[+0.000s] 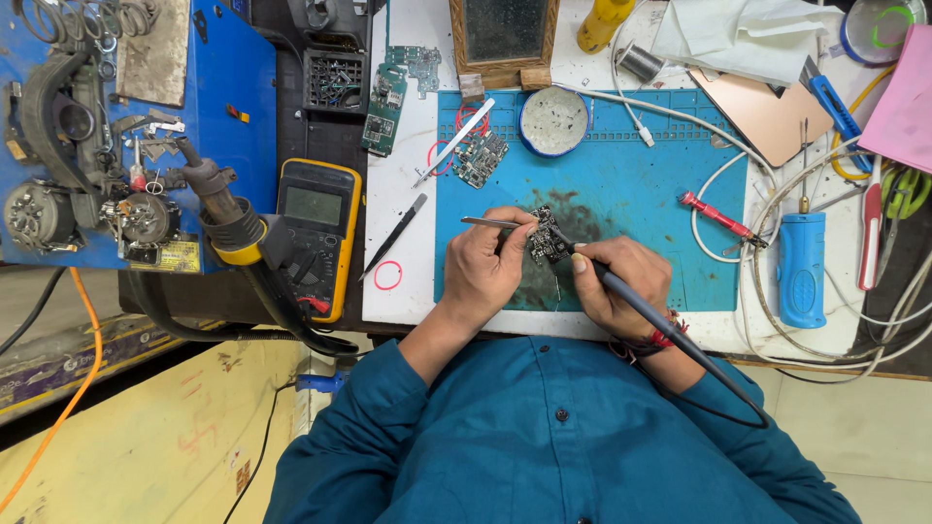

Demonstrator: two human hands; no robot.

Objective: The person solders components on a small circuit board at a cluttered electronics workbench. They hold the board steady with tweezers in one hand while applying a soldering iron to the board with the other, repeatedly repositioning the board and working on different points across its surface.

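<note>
Two bare hands over a blue mat (621, 194) on a white worktop (398, 209). Left hand (485, 267) closed around thin silver tweezers (490, 222), tips pointing at a small dark circuit board (547, 239). Right hand (616, 281) closed around a grey soldering iron (641, 306), held like a pen, tip touching the board's right edge. Board sitting between both hands, near the middle of the mat, on a dark smudged patch.

Farther up the mat, a round tin (554, 121) with grey stuff inside. Left of the tin, another small green board (481, 158) with red wire loops beside it. A red-handled tool (716, 215) lying to the right of the hands, and a blue tool (802, 269) just off the mat's right edge. White cables curling around that side.

On the white part to the left, black tweezers (396, 236) and a small red ring (387, 276). Beside the worktop, a yellow and grey meter (316, 233) with a dark screen. Blue sleeves at the bottom, a red thread band on the right wrist.
</note>
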